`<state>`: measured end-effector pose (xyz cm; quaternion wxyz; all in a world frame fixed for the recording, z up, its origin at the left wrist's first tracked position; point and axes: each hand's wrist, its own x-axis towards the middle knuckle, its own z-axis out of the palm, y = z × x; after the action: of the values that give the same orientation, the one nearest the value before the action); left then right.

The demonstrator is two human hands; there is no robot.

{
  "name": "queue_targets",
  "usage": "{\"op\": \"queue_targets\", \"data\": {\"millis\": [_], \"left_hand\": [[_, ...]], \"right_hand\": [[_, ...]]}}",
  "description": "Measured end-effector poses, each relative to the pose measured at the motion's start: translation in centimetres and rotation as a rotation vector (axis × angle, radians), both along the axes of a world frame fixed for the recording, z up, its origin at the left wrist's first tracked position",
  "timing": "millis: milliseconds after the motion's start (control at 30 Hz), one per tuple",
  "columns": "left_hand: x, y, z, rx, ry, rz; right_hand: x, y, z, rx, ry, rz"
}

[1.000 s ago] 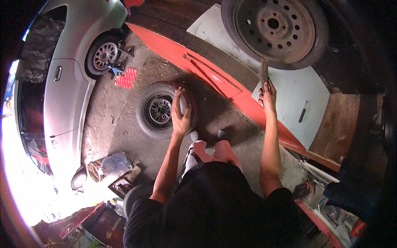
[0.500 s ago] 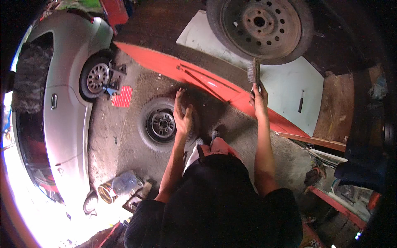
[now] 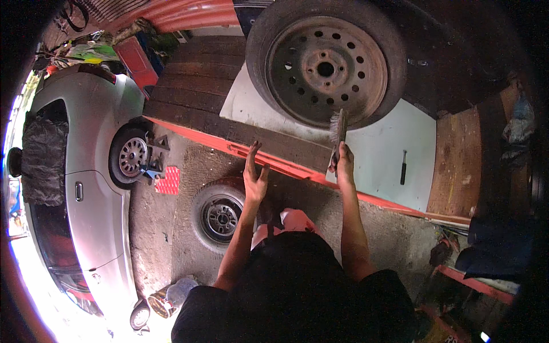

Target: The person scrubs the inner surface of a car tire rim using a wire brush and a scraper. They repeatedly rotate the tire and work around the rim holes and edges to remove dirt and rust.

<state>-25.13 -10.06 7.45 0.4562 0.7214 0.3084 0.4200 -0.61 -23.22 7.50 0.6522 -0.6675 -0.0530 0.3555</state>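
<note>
We have a big wheel (image 3: 337, 79) on a pale board (image 3: 372, 148), up on the wooden counter (image 3: 197, 74). Its metal looks brown and dull, with marks all over, so we think most of the work on it is left. We see no shiny patch, and we cannot tell how much is done. Our right hand (image 3: 344, 166) is wrapped around a brush (image 3: 342, 123). The bristles point left, and the brush tip is by the wheel's low edge; we cannot tell if they touch. Our left hand (image 3: 255, 177) is wide and empty, fingers apart, in the air near the counter's front edge. A tool with a black handle (image 3: 404, 171) lies on the board. Another wheel (image 3: 224, 222) is down on the floor (image 3: 148, 228), with no hand holding it.
</note>
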Motion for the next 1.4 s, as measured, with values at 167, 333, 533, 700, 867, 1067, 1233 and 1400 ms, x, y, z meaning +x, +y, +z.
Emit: {"op": "queue_targets", "data": {"millis": [167, 333, 533, 700, 867, 1067, 1233, 1400], "left_hand": [[2.4, 1.7, 1.4, -0.002, -0.006, -0.004], [4.2, 2.3, 2.1, 0.029, 0.036, -0.017], [6.1, 3.4, 3.3, 0.030, 0.062, -0.086], [6.0, 2.8, 3.8, 0.014, 0.093, -0.064], [5.8, 3.0, 4.0, -0.037, 0.075, -0.063], [7.8, 4.7, 3.2, 0.030, 0.037, -0.150], [11.0, 7.0, 4.1, 0.097, 0.107, -0.246], [12.7, 10.7, 3.6, 0.213, 0.134, -0.234]], "right_hand": [[1.2, 1.7, 0.3, 0.015, -0.049, 0.051], [1.5, 1.9, 0.0, 0.076, -0.004, 0.043], [1.7, 1.5, -1.6, 0.181, 0.106, 0.046], [1.3, 2.3, -1.2, 0.234, 0.271, 0.030], [0.3, 3.7, -0.5, 0.166, 0.237, 0.047], [-0.1, 3.9, 0.0, 0.122, 0.251, 0.013], [1.4, 3.6, -2.5, 0.055, 0.246, -0.125], [1.1, 7.8, -3.7, 0.008, 0.040, -0.191]]}}
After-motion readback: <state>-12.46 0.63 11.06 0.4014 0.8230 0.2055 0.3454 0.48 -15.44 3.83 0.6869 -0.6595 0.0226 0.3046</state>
